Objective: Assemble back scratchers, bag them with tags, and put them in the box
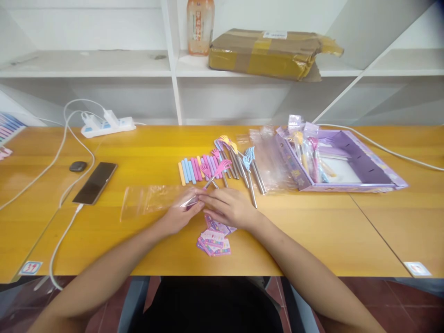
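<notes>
My left hand [178, 216] is closed, with a clear plastic bag [145, 201] pinched in it and stretching out to the left. My right hand [231, 209] meets it, fingers closed around a pink hand-shaped back scratcher [222, 168] whose head points up and right. The scratcher's lower part is partly hidden by my fingers; how far it sits in the bag I cannot tell. Beyond my hands lie more back scratchers with metal rods, among them a blue one [247, 162], and a row of coloured handle tubes [193, 169]. Small printed cards [214, 243] lie below my hands.
A purple tray [354, 187] with bagged scratchers stands at the right, beside a pile of clear bags [268, 162]. At the left are a phone [95, 183], a small black case [78, 166] and a power strip [109, 127] with cables. A taped carton [267, 53] and a bottle [200, 27] occupy the shelf.
</notes>
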The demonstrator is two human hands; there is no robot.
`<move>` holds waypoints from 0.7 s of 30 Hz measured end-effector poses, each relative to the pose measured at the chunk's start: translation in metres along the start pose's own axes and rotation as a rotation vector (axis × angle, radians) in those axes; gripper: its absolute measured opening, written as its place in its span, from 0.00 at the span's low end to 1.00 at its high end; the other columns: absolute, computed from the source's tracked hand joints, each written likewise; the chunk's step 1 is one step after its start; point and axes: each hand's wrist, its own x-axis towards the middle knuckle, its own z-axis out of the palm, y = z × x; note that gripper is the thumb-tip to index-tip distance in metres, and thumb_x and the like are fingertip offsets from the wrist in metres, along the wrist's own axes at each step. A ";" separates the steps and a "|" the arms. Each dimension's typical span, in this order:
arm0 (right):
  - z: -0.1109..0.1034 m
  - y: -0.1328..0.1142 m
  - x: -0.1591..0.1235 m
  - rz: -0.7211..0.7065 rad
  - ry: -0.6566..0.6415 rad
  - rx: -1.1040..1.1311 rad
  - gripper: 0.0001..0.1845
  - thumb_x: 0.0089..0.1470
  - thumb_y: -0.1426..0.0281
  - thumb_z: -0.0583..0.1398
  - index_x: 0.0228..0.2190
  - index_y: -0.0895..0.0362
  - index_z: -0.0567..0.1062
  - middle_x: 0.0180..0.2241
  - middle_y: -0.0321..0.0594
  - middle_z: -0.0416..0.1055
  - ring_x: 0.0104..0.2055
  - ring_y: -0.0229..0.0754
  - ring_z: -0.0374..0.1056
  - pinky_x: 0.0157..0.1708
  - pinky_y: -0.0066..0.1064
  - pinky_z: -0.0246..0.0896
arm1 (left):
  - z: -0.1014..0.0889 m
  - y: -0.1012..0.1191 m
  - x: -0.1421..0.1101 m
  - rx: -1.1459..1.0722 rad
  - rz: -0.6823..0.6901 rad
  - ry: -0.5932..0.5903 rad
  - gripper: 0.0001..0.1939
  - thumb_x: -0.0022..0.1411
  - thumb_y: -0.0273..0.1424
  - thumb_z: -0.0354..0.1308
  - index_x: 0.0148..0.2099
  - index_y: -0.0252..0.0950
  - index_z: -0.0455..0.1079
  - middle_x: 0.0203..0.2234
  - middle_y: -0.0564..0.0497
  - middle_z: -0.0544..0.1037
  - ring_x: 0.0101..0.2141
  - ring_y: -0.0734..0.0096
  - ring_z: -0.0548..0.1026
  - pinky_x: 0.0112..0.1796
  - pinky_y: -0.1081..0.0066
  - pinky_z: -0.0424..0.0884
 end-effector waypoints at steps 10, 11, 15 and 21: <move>0.000 0.015 -0.001 0.622 0.008 0.541 0.12 0.71 0.60 0.61 0.47 0.55 0.79 0.37 0.38 0.74 0.35 0.40 0.69 0.36 0.32 0.64 | -0.001 -0.005 0.004 -0.344 -0.161 -0.052 0.22 0.73 0.53 0.60 0.42 0.39 0.73 0.26 0.57 0.64 0.22 0.77 0.59 0.25 0.72 0.60; 0.003 0.013 -0.001 0.634 -0.007 0.624 0.14 0.71 0.58 0.62 0.48 0.54 0.79 0.38 0.39 0.75 0.36 0.41 0.69 0.37 0.33 0.65 | 0.000 -0.005 0.004 -0.368 -0.174 -0.072 0.22 0.73 0.53 0.61 0.42 0.38 0.73 0.27 0.57 0.64 0.22 0.77 0.59 0.25 0.73 0.60; 0.018 0.001 0.002 0.725 0.009 0.847 0.20 0.69 0.50 0.63 0.41 0.55 0.79 0.37 0.38 0.74 0.37 0.41 0.69 0.39 0.33 0.67 | 0.003 -0.003 0.002 -0.322 -0.172 -0.111 0.22 0.72 0.53 0.62 0.40 0.37 0.74 0.31 0.54 0.67 0.27 0.76 0.64 0.29 0.73 0.65; 0.016 -0.002 0.005 0.870 0.268 1.061 0.20 0.68 0.47 0.63 0.41 0.51 0.74 0.41 0.39 0.77 0.42 0.44 0.75 0.45 0.38 0.76 | -0.002 0.005 0.005 -0.261 -0.024 -0.051 0.18 0.73 0.47 0.64 0.39 0.37 0.80 0.42 0.47 0.78 0.46 0.62 0.77 0.51 0.63 0.74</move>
